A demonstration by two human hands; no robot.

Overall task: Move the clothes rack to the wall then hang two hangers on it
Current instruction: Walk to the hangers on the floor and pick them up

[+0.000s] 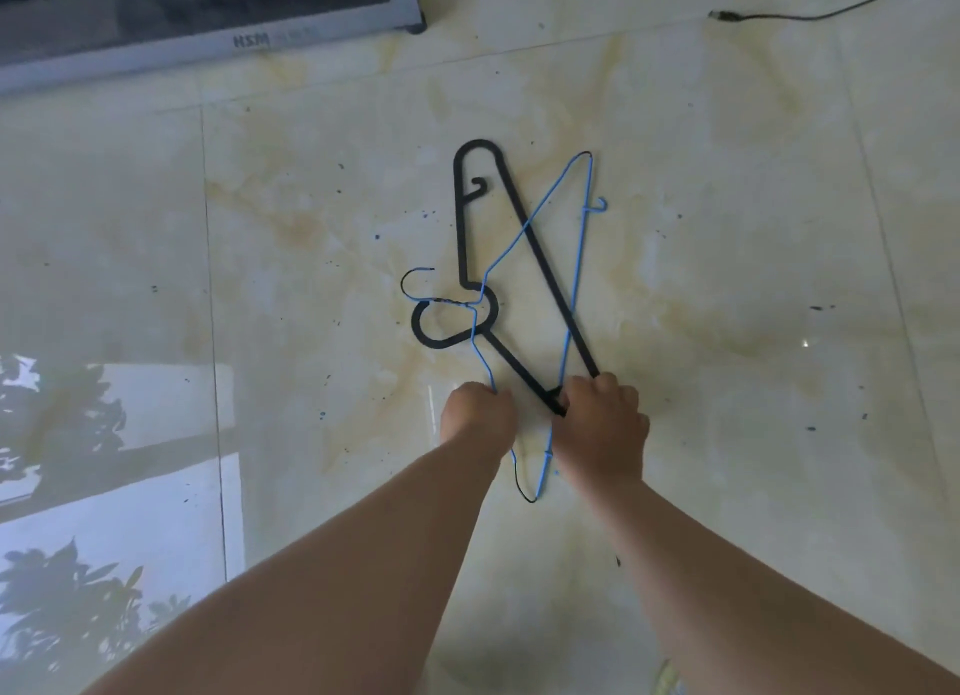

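- The shiny cream floor of big stone tiles (727,257) fills nearly the whole view. It has yellow stains and small dark specks. There is lots of bare floor on every side of the hangers.
- A long grey metal base with dark letters on it (208,44) lies far up and to the left of the hangers, well apart from them.
- A thin black cable with a plug (779,17) lies far up and to the right of the hangers, also well apart.
- The thick black plastic hanger (540,268) lies flat on the floor in the middle. Its hook is on the left side.
- The thin blue wire hanger (582,257) lies crossed with the black one. Which one is on top I cannot tell.
- The right hand (602,424) is curled shut around the near corner of the black hanger.
- The left hand (478,408) is closed in a fist, just left of the right hand, pinching the blue wire.
- No box or basket shows here.
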